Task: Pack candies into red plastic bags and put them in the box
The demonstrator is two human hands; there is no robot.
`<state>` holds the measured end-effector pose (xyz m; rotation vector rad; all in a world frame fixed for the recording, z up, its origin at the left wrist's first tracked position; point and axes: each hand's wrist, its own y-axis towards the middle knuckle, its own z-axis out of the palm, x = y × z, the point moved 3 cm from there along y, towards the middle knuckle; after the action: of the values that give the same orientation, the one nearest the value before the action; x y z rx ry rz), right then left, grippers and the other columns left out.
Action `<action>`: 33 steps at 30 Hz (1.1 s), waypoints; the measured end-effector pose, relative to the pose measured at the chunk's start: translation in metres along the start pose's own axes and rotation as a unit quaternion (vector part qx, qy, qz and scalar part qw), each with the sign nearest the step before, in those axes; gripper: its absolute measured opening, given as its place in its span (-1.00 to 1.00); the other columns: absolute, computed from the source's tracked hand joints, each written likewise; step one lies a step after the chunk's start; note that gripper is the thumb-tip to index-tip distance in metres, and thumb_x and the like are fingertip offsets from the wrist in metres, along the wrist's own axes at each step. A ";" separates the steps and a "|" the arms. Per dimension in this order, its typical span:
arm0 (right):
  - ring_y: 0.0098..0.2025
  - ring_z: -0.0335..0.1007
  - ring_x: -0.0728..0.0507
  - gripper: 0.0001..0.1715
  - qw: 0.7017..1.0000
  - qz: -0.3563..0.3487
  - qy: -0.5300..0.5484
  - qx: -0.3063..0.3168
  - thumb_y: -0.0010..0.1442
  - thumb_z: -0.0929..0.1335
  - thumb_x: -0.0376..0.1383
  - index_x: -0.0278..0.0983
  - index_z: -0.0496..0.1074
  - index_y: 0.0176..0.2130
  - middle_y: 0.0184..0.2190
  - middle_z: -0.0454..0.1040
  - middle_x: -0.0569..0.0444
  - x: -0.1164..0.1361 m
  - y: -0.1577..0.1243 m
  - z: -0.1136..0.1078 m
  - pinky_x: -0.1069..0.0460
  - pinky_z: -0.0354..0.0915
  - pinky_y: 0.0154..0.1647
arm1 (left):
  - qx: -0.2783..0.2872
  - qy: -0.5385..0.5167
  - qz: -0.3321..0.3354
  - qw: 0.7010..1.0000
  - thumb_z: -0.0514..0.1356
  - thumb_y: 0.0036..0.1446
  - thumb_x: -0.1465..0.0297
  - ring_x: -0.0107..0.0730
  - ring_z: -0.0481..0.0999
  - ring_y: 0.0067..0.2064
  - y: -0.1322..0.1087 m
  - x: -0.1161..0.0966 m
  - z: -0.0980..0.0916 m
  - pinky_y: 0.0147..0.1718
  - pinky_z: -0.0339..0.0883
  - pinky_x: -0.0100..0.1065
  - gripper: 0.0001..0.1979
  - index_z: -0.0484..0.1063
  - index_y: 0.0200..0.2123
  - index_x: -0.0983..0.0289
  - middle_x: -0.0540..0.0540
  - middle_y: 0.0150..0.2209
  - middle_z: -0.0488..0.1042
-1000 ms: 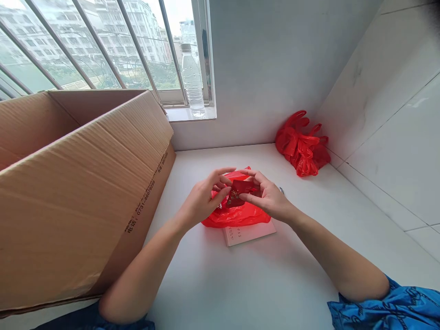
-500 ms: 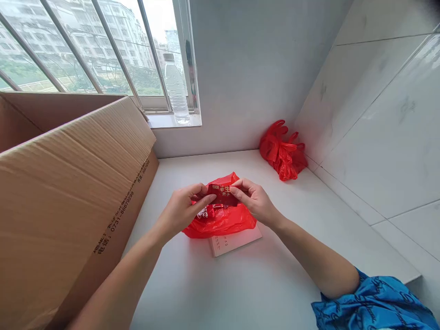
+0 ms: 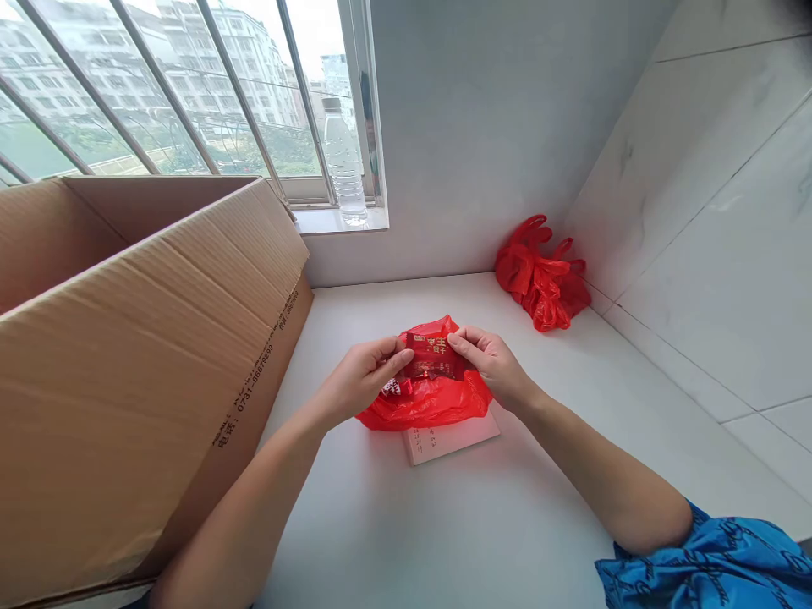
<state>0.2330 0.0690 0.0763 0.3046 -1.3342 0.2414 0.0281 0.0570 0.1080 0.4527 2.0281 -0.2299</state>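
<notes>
Between my two hands is a small dark red packet [image 3: 432, 356] with gold lettering, stretched out flat. My left hand [image 3: 371, 372] pinches its left edge between thumb and fingers. At its upper right, my right hand [image 3: 491, 364] grips the other edge the same way. Just below and behind the packet, a red plastic bag [image 3: 431, 408] lies spread on the table, with red and white wrapped pieces [image 3: 394, 386] showing inside. Under the bag's front edge sticks out a pale pink booklet [image 3: 453, 440] with small writing.
A large open cardboard box [image 3: 139, 364] stands at the left, its flap slanting toward the table. Another red plastic bag [image 3: 542, 275], bunched up, sits in the back right corner by the tiled wall [image 3: 723, 245]. On the window sill stands a clear water bottle [image 3: 346, 169].
Both hands keep hold of the packet, which now shows more of its face, with lower lettering visible. My view has shifted left, so everything sits further right in the picture.
</notes>
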 end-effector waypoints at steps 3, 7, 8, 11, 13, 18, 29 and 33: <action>-0.41 0.32 -0.01 -0.61 1.000 0.001 -0.001 -0.008 0.26 0.40 0.00 -0.25 0.38 -0.38 -0.44 0.40 0.16 -0.003 0.001 -0.002 0.07 0.29 -0.34 | 0.008 -0.003 0.003 1.000 0.05 0.35 0.08 -0.50 0.11 -0.44 -0.001 -0.001 0.001 -0.48 0.03 -0.43 -0.58 0.18 -0.44 0.25 -0.07 -0.47 0.17; -0.40 0.28 -0.01 -0.61 1.000 -0.010 -0.019 -0.016 0.27 0.40 -0.01 -0.26 0.38 -0.38 -0.44 0.37 0.17 -0.001 0.000 -0.002 0.09 0.26 -0.35 | 0.005 0.019 0.001 1.000 0.04 0.36 0.09 -0.50 0.10 -0.45 -0.002 -0.001 0.001 -0.49 0.01 -0.44 -0.58 0.18 -0.45 0.25 -0.07 -0.48 0.17; -0.40 0.27 0.00 -0.61 1.000 -0.013 -0.024 -0.015 0.27 0.39 -0.02 -0.26 0.38 -0.38 -0.44 0.36 0.17 -0.001 0.000 -0.002 0.09 0.25 -0.34 | 0.005 0.021 0.002 1.000 0.04 0.36 0.09 -0.50 0.10 -0.45 -0.002 -0.002 0.001 -0.49 0.02 -0.44 -0.59 0.18 -0.45 0.25 -0.06 -0.48 0.18; -0.41 0.23 0.01 -0.61 0.999 -0.019 -0.035 -0.016 0.29 0.38 -0.03 -0.26 0.37 -0.39 -0.45 0.33 0.18 0.000 0.000 -0.003 0.09 0.23 -0.35 | 0.006 0.023 0.006 1.000 0.04 0.36 0.10 -0.50 0.10 -0.46 -0.003 -0.003 0.000 -0.49 0.02 -0.43 -0.59 0.17 -0.45 0.25 -0.06 -0.48 0.18; -0.40 0.24 0.00 -0.61 0.999 -0.016 -0.039 -0.015 0.30 0.37 -0.03 -0.25 0.36 -0.39 -0.45 0.32 0.18 -0.001 0.001 -0.003 0.09 0.23 -0.34 | 0.010 0.022 0.008 1.000 0.03 0.36 0.10 -0.49 0.13 -0.45 -0.003 -0.003 0.000 -0.49 0.04 -0.43 -0.59 0.18 -0.45 0.25 -0.06 -0.48 0.20; -0.36 0.33 -0.03 -0.65 0.996 -0.024 -0.082 -0.010 0.33 0.34 -0.01 -0.23 0.40 -0.32 -0.40 0.38 0.15 -0.002 0.001 -0.004 0.05 0.31 -0.30 | 0.011 0.010 0.016 1.000 0.02 0.37 0.11 -0.48 0.19 -0.42 -0.003 -0.005 0.002 -0.45 0.09 -0.42 -0.60 0.17 -0.44 0.24 -0.04 -0.46 0.25; 0.07 0.42 -0.20 -0.59 0.945 -0.213 -0.246 0.021 0.17 0.50 -0.17 -0.09 0.43 0.00 0.08 0.42 -0.01 0.024 -0.015 0.007 -0.09 0.45 -0.01 | -0.008 0.022 0.033 0.999 0.01 0.39 0.13 -0.48 0.22 -0.44 -0.004 -0.007 0.003 -0.47 0.09 -0.42 -0.61 0.19 -0.43 0.24 -0.04 -0.47 0.28; 0.04 0.43 -0.21 -0.65 0.941 -0.216 -0.258 0.018 0.16 0.51 -0.17 -0.11 0.47 -0.05 0.01 0.48 -0.01 0.025 -0.015 0.006 -0.10 0.44 -0.02 | 0.003 0.011 0.027 1.000 0.00 0.39 0.13 -0.45 0.31 -0.41 -0.005 -0.009 0.004 -0.43 0.18 -0.41 -0.62 0.24 -0.42 0.25 -0.01 -0.43 0.37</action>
<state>0.2378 0.0532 0.1012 0.7171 -1.7367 -0.2021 0.0332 0.0494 0.1139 0.5152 2.0338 -0.1988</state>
